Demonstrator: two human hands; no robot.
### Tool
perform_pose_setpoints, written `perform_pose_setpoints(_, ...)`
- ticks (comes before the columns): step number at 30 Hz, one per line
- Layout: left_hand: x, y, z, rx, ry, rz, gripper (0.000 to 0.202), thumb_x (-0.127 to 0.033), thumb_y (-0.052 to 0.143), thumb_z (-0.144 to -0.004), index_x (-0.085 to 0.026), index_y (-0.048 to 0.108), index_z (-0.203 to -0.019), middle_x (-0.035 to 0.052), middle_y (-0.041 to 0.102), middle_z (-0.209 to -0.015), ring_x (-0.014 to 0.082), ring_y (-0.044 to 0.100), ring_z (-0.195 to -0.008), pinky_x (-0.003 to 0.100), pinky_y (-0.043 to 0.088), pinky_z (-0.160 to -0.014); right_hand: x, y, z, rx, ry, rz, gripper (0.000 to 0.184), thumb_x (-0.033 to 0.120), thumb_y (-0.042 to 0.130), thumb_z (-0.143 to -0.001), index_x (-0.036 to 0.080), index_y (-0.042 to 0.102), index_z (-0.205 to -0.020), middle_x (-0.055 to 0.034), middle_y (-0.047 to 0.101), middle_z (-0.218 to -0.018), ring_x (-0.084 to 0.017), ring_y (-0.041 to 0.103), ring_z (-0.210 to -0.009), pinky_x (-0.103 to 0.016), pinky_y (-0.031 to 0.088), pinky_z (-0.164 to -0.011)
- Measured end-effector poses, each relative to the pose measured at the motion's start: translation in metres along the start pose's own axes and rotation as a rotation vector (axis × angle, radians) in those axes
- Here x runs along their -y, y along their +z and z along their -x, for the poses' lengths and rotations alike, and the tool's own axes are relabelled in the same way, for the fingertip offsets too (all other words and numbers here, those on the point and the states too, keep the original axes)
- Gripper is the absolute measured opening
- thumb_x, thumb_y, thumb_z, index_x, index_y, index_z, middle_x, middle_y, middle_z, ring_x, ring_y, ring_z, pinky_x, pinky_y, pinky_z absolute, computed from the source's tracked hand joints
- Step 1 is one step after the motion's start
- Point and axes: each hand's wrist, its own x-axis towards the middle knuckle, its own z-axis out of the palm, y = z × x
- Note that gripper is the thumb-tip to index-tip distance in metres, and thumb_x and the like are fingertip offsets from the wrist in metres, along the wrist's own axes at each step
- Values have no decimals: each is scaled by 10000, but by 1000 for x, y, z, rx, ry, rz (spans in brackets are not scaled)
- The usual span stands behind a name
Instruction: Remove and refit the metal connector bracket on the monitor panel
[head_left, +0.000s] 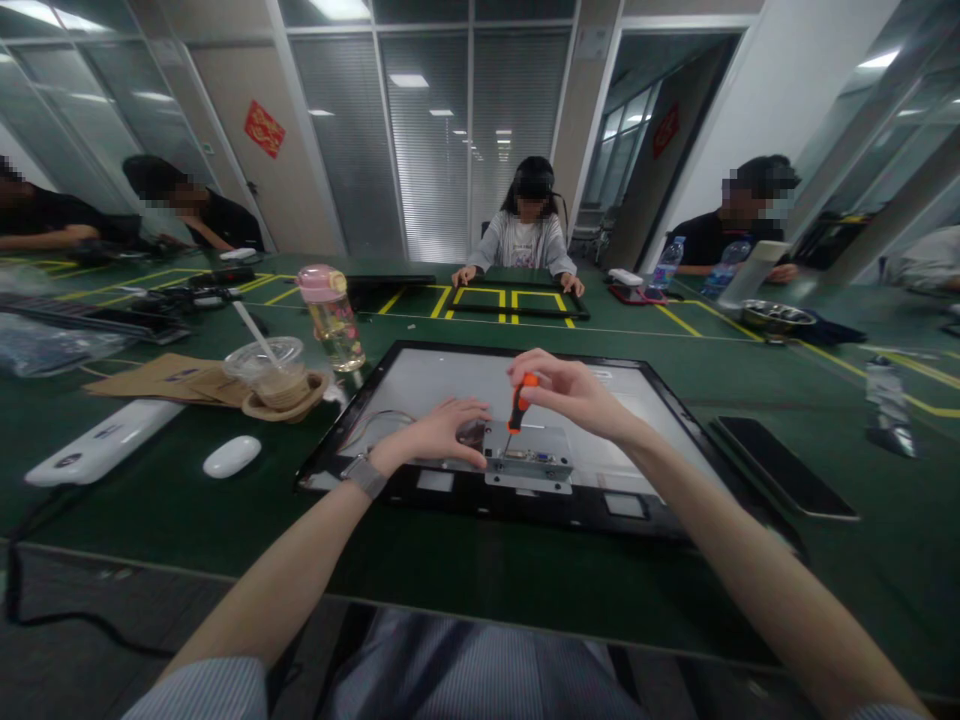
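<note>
My right hand [559, 390] grips an orange and black screwdriver [519, 410] by its handle. The screwdriver is tilted slightly, its thin shaft pointing down at a metal bracket [551, 440] with connector ports along its near side. Whether the tip sits in a screw cannot be made out. My left hand [439, 435] rests beside the bracket's left side, fingers spread and thumb toward its edge. Under both hands lies a flat display panel [420, 375] with a black frame, its pale back facing up. Thin cables run across the panel at its left.
To the left are a white earbud case [232, 456], a white power strip [105, 440], an iced drink cup [270, 375] and a pink-lidded bottle [334, 325]. A phone [784, 465] lies at right. Across the green table a person [525, 230] holds a black frame; other people sit nearby.
</note>
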Motion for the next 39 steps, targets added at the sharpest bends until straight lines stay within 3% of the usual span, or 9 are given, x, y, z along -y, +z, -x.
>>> perform_pose_setpoints(5, -1, 0, 1, -11, 14, 3, 726, -609, 758, -736, -262, 554, -1340, 67, 394, -1577, 304, 301, -1486, 488, 113, -1255, 0, 1, 1, 8, -7, -21, 100, 262, 780, -806, 226, 771, -898, -23, 620, -919, -151, 608, -822, -320, 540, -743)
perform_pose_setpoints(10, 2, 1, 0, -6, 16, 7, 753, -647, 745, -723, -264, 552, -1342, 68, 378, -1586, 314, 294, -1488, 508, 103, -1252, 1, 0, 2, 106, 23, -123, 206, 302, 685, -902, 237, 732, -1092, -48, 702, -1047, -173, 661, -940, -363, 536, -858)
perform_pose_setpoints(17, 4, 1, -1, 6, 16, 15, 777, -697, 705, -727, -285, 537, -1364, 49, 364, -1596, 310, 276, -1498, 492, 80, -1259, -8, 1, 1, -45, -24, -100, 75, 275, 799, -791, 227, 752, -824, -11, 652, -889, -163, 644, -866, -326, 544, -778)
perform_pose_setpoints(20, 3, 0, -1, 10, 6, 12, 788, -697, 713, -717, -284, 539, -1364, 49, 363, -1596, 314, 264, -1502, 496, 90, -1258, -12, -2, 1, -80, 6, -106, 166, 250, 786, -806, 246, 767, -971, -12, 695, -900, -151, 656, -815, -334, 548, -780)
perform_pose_setpoints(24, 6, 1, -2, 8, 10, 7, 788, -683, 724, -717, -275, 538, -1366, 65, 367, -1593, 325, 271, -1498, 515, 96, -1253, -10, -5, 2, 18, 19, -121, 225, 291, 699, -893, 247, 739, -1110, -54, 740, -1075, -184, 672, -991, -382, 528, -912)
perform_pose_setpoints(28, 9, 4, -2, -22, 39, 7, 749, -624, 753, -729, -260, 550, -1351, 82, 402, -1571, 311, 311, -1481, 502, 114, -1248, -7, -2, 2, 102, 13, -149, 187, 318, 739, -854, 241, 769, -1022, -55, 729, -1091, -191, 665, -1008, -372, 546, -881)
perform_pose_setpoints(31, 10, 5, -2, -33, 50, 14, 724, -590, 770, -733, -258, 557, -1341, 88, 415, -1562, 299, 332, -1471, 496, 128, -1246, -8, 2, 1, 54, 1, -174, 118, 277, 820, -765, 236, 790, -872, -36, 719, -977, -182, 671, -930, -342, 569, -801)
perform_pose_setpoints(36, 8, 2, -1, -28, 49, 24, 758, -625, 766, -716, -252, 561, -1343, 87, 404, -1568, 311, 309, -1480, 494, 147, -1246, -1, -1, 1, 88, 55, -204, 361, 276, 756, -841, 234, 700, -1195, -42, 744, -991, -164, 685, -901, -364, 562, -854)
perform_pose_setpoints(39, 5, 0, 0, -9, 28, 27, 767, -637, 751, -725, -259, 547, -1361, 86, 397, -1572, 322, 289, -1489, 515, 134, -1247, 6, -6, 0, 175, 46, -135, 271, 311, 659, -921, 201, 702, -1165, -79, 724, -1116, -178, 665, -1009, -383, 529, -926)
